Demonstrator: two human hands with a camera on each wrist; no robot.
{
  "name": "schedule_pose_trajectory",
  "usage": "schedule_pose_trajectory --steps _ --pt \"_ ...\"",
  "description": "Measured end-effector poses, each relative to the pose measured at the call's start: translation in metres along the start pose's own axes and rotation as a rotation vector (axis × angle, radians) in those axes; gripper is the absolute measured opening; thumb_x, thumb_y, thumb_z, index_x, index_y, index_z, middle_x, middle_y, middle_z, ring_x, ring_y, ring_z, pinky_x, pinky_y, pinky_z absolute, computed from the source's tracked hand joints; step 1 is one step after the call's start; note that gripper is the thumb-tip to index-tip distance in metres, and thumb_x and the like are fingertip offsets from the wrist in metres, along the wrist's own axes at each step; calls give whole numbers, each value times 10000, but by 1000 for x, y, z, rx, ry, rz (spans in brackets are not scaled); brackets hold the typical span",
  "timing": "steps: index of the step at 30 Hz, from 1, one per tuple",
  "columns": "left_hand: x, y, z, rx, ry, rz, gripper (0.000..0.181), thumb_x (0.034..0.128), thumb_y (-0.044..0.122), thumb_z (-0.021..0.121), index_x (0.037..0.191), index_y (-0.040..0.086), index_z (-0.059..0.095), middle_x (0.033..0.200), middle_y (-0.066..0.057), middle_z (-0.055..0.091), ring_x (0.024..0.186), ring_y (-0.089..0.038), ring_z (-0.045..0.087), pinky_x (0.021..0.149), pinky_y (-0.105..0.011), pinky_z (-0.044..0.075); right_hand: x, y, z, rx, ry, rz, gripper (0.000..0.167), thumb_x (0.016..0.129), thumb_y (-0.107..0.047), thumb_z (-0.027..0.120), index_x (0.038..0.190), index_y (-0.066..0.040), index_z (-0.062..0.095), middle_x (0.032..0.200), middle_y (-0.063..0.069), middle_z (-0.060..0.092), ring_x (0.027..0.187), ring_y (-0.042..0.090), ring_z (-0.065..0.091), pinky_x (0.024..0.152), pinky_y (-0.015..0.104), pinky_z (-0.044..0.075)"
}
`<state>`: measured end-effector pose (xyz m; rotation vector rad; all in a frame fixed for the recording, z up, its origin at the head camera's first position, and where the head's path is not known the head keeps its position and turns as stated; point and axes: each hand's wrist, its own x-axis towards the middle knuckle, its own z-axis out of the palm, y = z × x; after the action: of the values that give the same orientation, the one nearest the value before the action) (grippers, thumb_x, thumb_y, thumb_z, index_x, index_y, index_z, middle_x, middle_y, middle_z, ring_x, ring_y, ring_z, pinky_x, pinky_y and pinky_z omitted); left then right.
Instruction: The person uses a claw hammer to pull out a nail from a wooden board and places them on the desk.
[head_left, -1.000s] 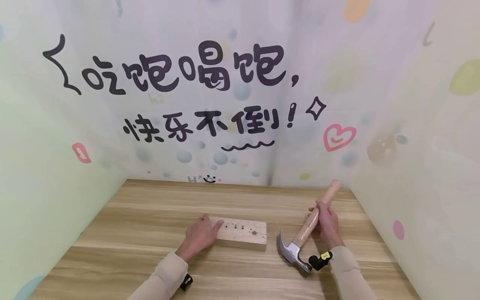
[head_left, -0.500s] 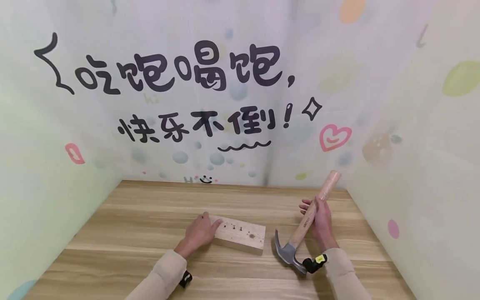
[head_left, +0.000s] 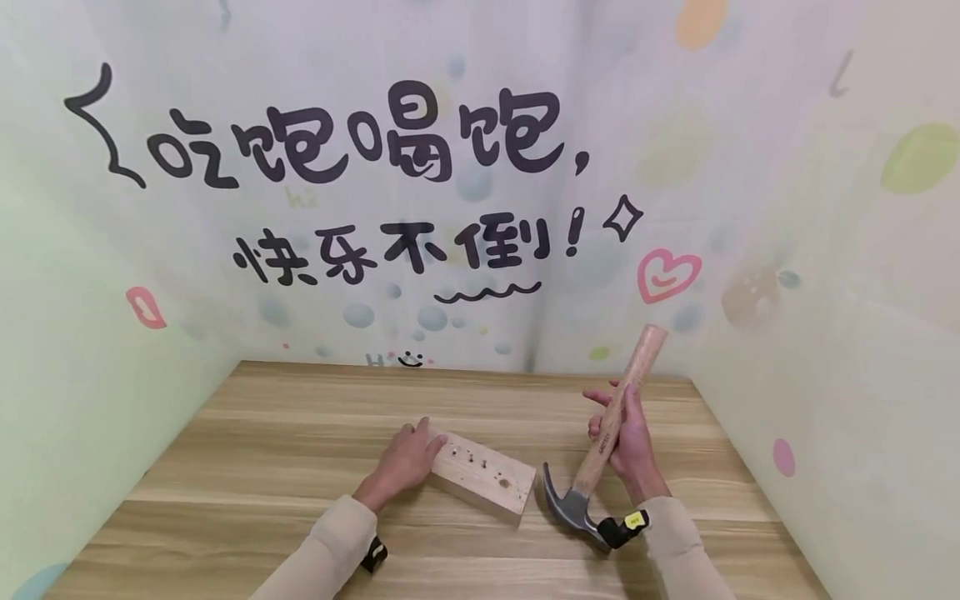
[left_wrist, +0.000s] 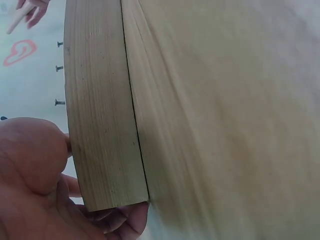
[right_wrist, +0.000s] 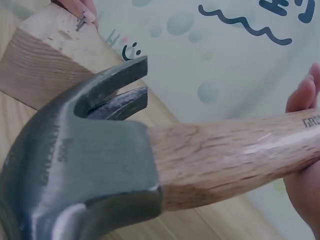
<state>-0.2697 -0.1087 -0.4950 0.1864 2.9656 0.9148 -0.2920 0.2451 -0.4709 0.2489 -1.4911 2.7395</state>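
Observation:
A pale wooden block [head_left: 480, 477] lies on the table at a slant, its right end nearer me. Three nails [left_wrist: 59, 68] stick up from its top face in the left wrist view. My left hand [head_left: 403, 461] grips the block's left end, thumb on top and fingers round the far side. To the right, my right hand [head_left: 632, 437] holds a claw hammer [head_left: 597, 458] by its wooden handle, some fingers stretched out behind it. The handle points up and away; the steel head [right_wrist: 90, 165] hangs low with its claw towards the block, apart from it.
The wood-grain table [head_left: 300, 417] ends at a printed back wall [head_left: 360, 200] with black lettering. Pale side walls [head_left: 840, 350] stand close on the left and right. A small black camera [head_left: 622, 529] sits at the right wrist, beside the hammer head.
The block has turned, its right end swinging towards me while my left hand keeps hold. The hammer handle has risen and shifted left, and my right hand's fingers have moved on it.

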Motion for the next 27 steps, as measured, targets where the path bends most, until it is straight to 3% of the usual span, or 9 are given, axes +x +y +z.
schedule_pose_trajectory --steps 6,11,16,19,22,24,27 --pt "7 1 2 14 -23 48 567 1065 325 427 1489 -46 361 1451 -338 410 1338 -504 395 1091 -594 331 -2 -1 6 -10 -72 -10 363 1044 -524 219 1273 -255 304 910 -6 659 514 91 542 512 223 417" --pt "13 4 8 4 16 75 527 1059 286 450 1467 -44 397 1409 -309 479 1305 -490 443 1080 -574 357 -4 -1 15 -6 -189 -64 258 1101 -348 239 1187 -217 444 761 -17 603 516 78 434 490 221 384" --pt "13 11 18 31 129 27 501 1042 317 492 1317 -101 521 1242 -301 590 1176 -459 554 966 -565 463 -7 -2 17 -27 -250 -72 336 1081 -89 313 983 -81 635 849 34 696 577 85 482 516 203 422" --pt "11 15 22 99 142 -17 531 1040 385 468 1291 -77 546 1205 -277 603 1148 -433 560 916 -575 475 -10 -3 16 -23 -280 -71 373 1069 -33 317 989 -43 681 986 55 729 614 85 497 543 195 425" --pt "12 18 25 139 134 -48 565 1040 433 434 1358 -27 517 1249 -272 576 1171 -432 530 895 -600 457 -13 -4 17 -15 -301 -67 362 1081 -56 298 1015 -59 654 1046 54 736 646 90 535 585 206 447" --pt "13 20 26 138 125 -54 570 1044 434 418 1403 -4 488 1279 -280 555 1185 -437 514 899 -609 445 -16 -4 19 -10 -313 -61 339 1090 -92 285 989 -83 609 985 53 742 652 104 576 600 218 473" --pt "14 21 25 134 116 -48 558 1048 426 409 1426 22 476 1297 -283 541 1190 -434 508 899 -601 449 -18 -5 22 -5 -345 -56 319 1097 -136 274 888 -115 514 736 6 667 550 102 537 539 213 450"
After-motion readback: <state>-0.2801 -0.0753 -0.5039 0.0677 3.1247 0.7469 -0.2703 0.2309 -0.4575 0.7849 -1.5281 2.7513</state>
